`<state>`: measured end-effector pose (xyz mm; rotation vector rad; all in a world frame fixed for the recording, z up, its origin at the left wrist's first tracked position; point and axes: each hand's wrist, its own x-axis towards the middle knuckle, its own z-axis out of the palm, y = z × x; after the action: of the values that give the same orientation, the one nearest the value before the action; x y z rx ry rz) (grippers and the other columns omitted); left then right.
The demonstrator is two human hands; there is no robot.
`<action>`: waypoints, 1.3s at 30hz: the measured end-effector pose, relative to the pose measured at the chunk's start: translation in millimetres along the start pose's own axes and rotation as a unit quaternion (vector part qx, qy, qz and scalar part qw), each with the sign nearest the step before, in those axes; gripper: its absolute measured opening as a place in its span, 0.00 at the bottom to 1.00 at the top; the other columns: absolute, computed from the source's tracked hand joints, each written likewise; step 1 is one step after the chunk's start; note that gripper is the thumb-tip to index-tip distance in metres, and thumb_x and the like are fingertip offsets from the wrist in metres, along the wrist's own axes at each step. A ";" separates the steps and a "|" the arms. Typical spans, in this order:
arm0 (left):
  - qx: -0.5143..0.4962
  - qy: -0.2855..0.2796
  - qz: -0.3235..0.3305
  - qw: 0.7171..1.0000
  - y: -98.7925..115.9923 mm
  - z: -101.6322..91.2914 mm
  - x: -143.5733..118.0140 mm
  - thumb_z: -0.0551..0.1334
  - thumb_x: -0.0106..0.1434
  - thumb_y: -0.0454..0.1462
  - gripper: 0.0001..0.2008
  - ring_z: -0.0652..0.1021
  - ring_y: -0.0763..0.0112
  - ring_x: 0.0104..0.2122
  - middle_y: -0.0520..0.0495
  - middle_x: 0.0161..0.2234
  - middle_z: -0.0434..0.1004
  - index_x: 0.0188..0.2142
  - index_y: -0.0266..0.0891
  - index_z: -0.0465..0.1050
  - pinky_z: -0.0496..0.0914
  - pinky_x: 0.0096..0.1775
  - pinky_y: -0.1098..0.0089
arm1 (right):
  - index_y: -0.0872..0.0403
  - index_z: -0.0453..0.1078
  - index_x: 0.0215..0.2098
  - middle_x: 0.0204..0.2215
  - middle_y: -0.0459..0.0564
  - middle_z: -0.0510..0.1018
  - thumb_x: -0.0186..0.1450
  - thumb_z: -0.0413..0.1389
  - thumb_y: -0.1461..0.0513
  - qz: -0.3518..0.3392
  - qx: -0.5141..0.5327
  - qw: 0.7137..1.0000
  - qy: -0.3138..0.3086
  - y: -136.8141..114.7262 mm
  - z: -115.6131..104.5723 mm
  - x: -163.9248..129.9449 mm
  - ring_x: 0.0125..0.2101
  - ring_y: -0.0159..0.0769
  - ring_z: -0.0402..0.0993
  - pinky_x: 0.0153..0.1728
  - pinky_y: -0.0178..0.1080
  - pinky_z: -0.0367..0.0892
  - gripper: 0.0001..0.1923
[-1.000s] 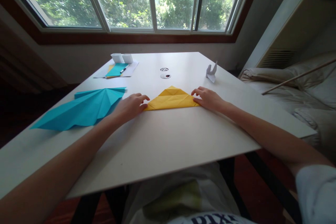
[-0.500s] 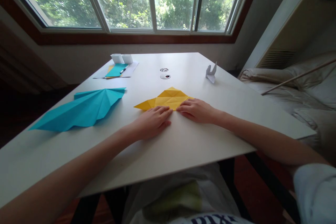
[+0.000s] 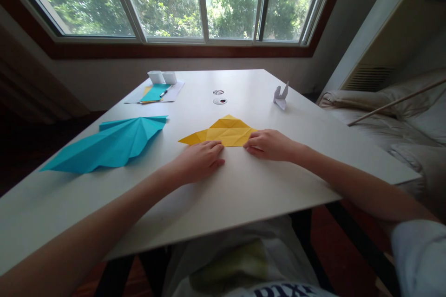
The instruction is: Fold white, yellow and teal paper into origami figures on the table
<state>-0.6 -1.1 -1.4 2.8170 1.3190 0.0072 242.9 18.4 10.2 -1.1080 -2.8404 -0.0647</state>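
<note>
A folded sheet of yellow paper lies before me on the white table, creased, with a peaked far edge and a pointed tip at its left. My left hand rests over its near left edge, fingers stretched out and lying nearly flat. On the near right edge lies my right hand, its fingers extended and slightly bent, tips pressing on the paper. The right end of the sheet is hidden under that hand. Between both hands a short straight stretch of the near edge shows.
A large creased turquoise paper lies at the left. Behind it are paper sheets with a pen and two small white boxes. A white origami figure stands back right; round cutouts lie mid-table.
My hands have slid apart along the near edge of the yellow paper, the right one further right, the left slightly left. More of that edge now shows between them.
</note>
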 end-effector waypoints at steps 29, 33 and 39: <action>0.094 0.002 -0.223 0.970 -41.7 -5.2 4.9 0.43 0.64 0.47 0.25 0.70 0.54 0.47 0.36 0.47 0.70 0.47 0.35 0.69 0.67 0.43 0.60 | 0.53 0.73 0.44 0.43 0.53 0.75 0.67 0.47 0.63 -0.184 0.153 0.970 -0.041 -18.9 -10.0 -9.6 0.43 0.34 0.69 0.47 0.37 0.62 0.14; 0.062 0.018 -0.162 0.985 -14.5 -5.6 0.8 0.44 0.65 0.46 0.22 0.70 0.56 0.48 0.39 0.49 0.70 0.48 0.38 0.68 0.67 0.43 0.61 | 0.52 0.69 0.50 0.45 0.54 0.73 0.67 0.47 0.62 -0.199 0.126 0.971 -0.037 -30.8 -3.9 -10.8 0.44 0.36 0.69 0.48 0.41 0.61 0.16; 0.008 -0.029 -0.127 0.991 1.8 -0.8 -0.9 0.47 0.60 0.58 0.35 0.59 0.54 0.59 0.39 0.61 0.56 0.60 0.39 0.55 0.59 0.54 0.58 | 0.52 0.62 0.56 0.52 0.56 0.68 0.67 0.46 0.58 -0.218 0.117 0.967 -0.053 -38.5 0.7 -13.1 0.51 0.38 0.65 0.53 0.43 0.57 0.20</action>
<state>0.2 -2.9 -0.6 2.6177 1.6592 -0.0924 226.3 -18.6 8.0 -0.4418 -3.0295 0.3013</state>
